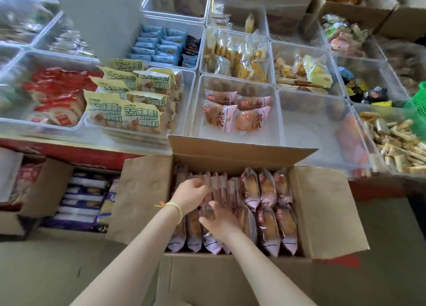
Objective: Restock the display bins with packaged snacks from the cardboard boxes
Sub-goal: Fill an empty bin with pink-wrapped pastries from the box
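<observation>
Both hands are down in the open cardboard box [322,213], working among the pink-wrapped pastry packets [267,232] that stand on edge in rows. Left hand [191,194], with a yellow-green band [176,207] at the wrist, has its fingers curled over the tops of the packets in the far row, its grip closed round them. Right hand [220,221] lies just beside it, nearer the body, fingers bent over a packet in the near row; whether that grip truly holds the packet I cannot tell. Packets to the right of both hands stand untouched. The box sits below the front edge of the counter [69,144]. Directly beyond it, on the counter, a clear display bin [232,81] holds four matching pink packets lying flat toward its left side.
</observation>
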